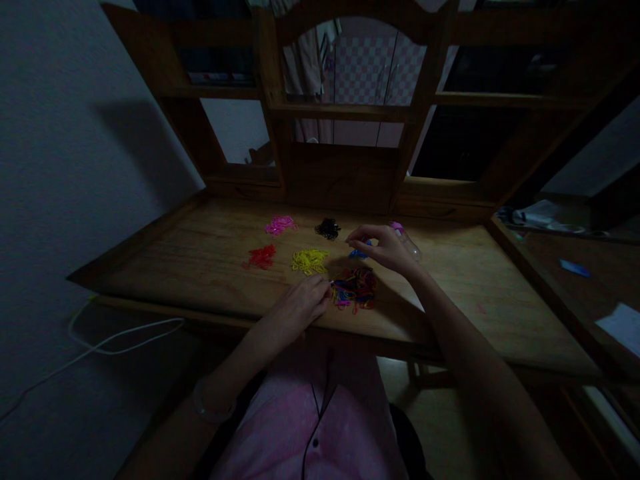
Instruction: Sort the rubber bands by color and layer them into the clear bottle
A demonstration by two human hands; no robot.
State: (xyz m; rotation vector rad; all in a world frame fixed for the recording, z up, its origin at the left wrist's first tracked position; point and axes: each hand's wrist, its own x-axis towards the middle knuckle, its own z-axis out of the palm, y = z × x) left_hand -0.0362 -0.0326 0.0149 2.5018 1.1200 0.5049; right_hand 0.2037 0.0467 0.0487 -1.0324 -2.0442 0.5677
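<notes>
My left hand (306, 300) rests at the left edge of a mixed pile (357, 288) of small, thin coloured loops, too small to tell whether rubber bands or clips. Its fingers are closed at the pile's edge, and what they pinch is unclear. Over a small blue pile (359, 253) hovers my right hand (383, 245), thumb and forefinger brought together; anything between them is too small to make out. Sorted by colour, a yellow pile (309, 261), a red pile (262, 257), a pink pile (281, 225) and a black pile (328, 229) lie to the left and behind.
A clear bottle with a pink cap (397, 227) lies behind my right hand. The wooden desk (200, 247) backs onto a shelf unit (345, 113). At the left hangs a white cable (125, 337); at the right stands another surface with papers (623, 327). The light is dim.
</notes>
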